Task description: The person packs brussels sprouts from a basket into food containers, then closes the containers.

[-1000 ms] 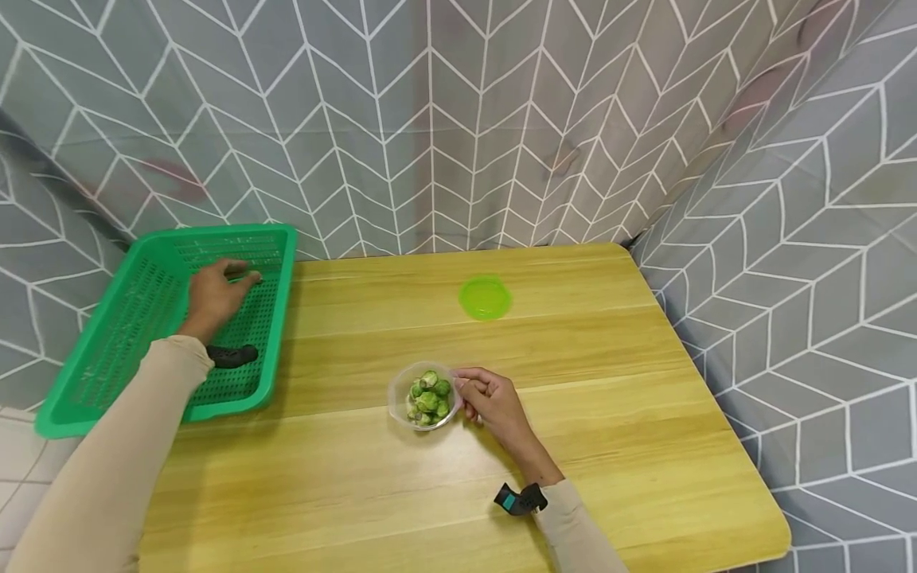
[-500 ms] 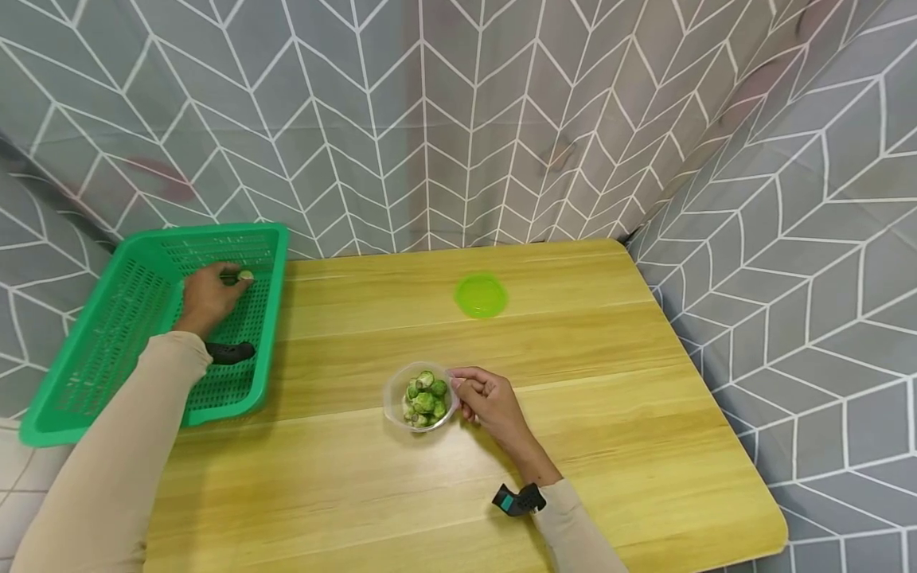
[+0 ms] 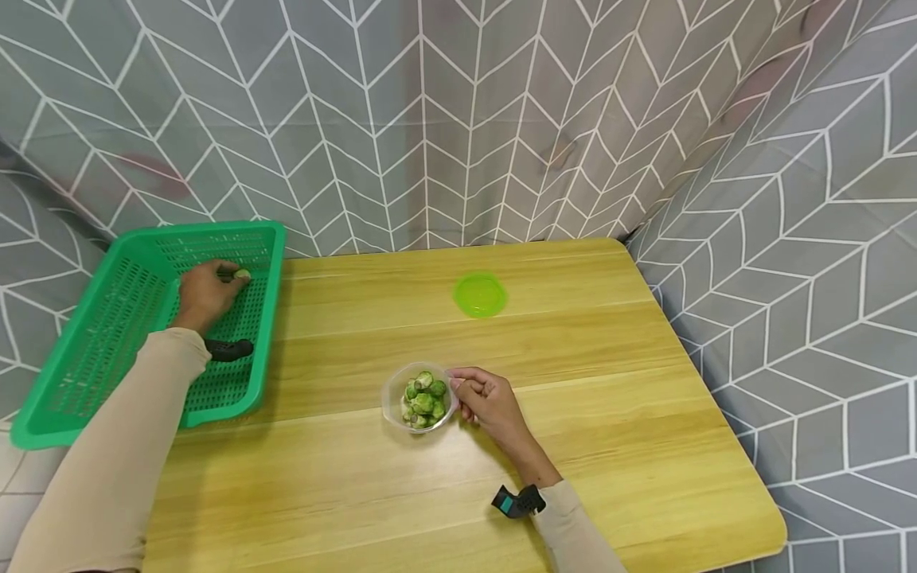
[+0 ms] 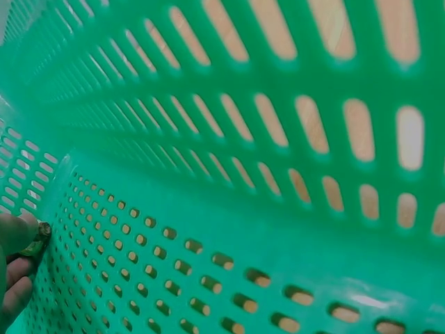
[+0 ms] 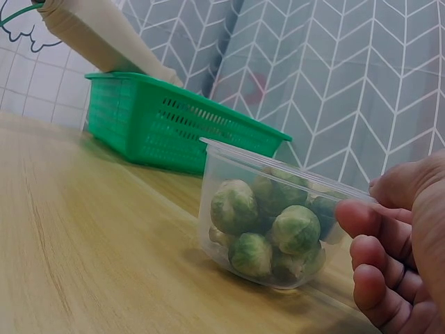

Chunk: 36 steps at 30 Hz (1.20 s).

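Down inside a green perforated basket (image 3: 268,318), my left hand (image 3: 204,293) pinches a small Brussels sprout (image 3: 242,274) between thumb and fingers. The left wrist view catches those fingertips and part of the sprout (image 4: 36,240) at its left edge, low by the basket's floor. My right hand (image 3: 494,406) pinches the rim of a clear plastic tub (image 3: 390,402) at its right side. Several Brussels sprouts (image 5: 297,228) are heaped in the tub, which stands on the wooden table.
A translucent lime-green lid (image 3: 481,295) lies on the table (image 3: 609,382) behind the tub. The basket stands at the table's left end. A grey patterned curtain (image 3: 444,119) hangs along the back and right edges.
The sprout in my left hand has come into sight between the fingertips. My right hand keeps its hold on the tub. The head view has shifted slightly.
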{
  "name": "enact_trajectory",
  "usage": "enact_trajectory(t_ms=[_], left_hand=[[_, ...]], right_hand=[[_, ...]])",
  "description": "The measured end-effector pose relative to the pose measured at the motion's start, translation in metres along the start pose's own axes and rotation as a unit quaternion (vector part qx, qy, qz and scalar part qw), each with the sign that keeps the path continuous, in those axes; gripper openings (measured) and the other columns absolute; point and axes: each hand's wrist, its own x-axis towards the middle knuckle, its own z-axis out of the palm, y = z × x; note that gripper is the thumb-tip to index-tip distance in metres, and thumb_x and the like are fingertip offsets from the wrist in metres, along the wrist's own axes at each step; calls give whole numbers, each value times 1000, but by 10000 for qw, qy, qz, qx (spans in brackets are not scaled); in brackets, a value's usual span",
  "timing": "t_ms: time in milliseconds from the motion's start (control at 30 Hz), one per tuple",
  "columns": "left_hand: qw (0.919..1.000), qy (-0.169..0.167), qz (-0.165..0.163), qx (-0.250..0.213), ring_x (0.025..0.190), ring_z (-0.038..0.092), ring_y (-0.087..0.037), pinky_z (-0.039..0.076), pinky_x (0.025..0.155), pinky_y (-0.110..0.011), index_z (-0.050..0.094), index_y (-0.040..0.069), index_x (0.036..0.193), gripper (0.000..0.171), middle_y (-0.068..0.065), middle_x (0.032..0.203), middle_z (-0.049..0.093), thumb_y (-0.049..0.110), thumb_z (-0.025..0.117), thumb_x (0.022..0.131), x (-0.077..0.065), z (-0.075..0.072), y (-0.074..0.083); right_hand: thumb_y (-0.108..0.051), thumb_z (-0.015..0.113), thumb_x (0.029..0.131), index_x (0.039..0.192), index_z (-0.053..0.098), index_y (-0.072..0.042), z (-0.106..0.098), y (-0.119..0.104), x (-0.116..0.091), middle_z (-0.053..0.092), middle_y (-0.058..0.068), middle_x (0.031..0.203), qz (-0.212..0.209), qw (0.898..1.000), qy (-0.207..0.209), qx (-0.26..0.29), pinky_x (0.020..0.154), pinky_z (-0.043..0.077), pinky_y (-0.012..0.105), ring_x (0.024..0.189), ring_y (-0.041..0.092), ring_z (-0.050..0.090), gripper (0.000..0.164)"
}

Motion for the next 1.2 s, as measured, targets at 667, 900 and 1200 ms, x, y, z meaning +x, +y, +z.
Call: enact_trajectory(t_ms=[667, 900, 1200], left_hand=[[9998, 60, 123, 114, 104, 59, -48, 48, 82, -61, 62, -7, 125, 47, -35, 119, 62, 33, 62, 101, -5, -8, -1], [9996, 28, 229, 172, 103, 60, -47, 49, 81, -59, 63, -5, 126, 46, -33, 120, 64, 33, 63, 101, -11, -18, 2], [9988, -44, 408, 251, 101, 63, -45, 52, 73, -52, 64, 1, 132, 53, -31, 122, 65, 43, 62, 100, -21, -30, 8]], right_hand=[[-7, 61, 101, 122, 68, 5, 6, -29, -9, 56, 44, 80, -75, 9999, -88, -93, 47, 45, 23, 54, 17, 53, 25], [-8, 61, 101, 121, 68, 5, 7, -30, -9, 55, 46, 81, -71, 9999, -117, -33, 47, 43, 20, 54, 14, 53, 25], [-9, 62, 101, 122, 69, 2, 6, -26, -9, 60, 40, 80, -74, 9999, -69, 17, 46, 45, 23, 54, 16, 54, 24]])
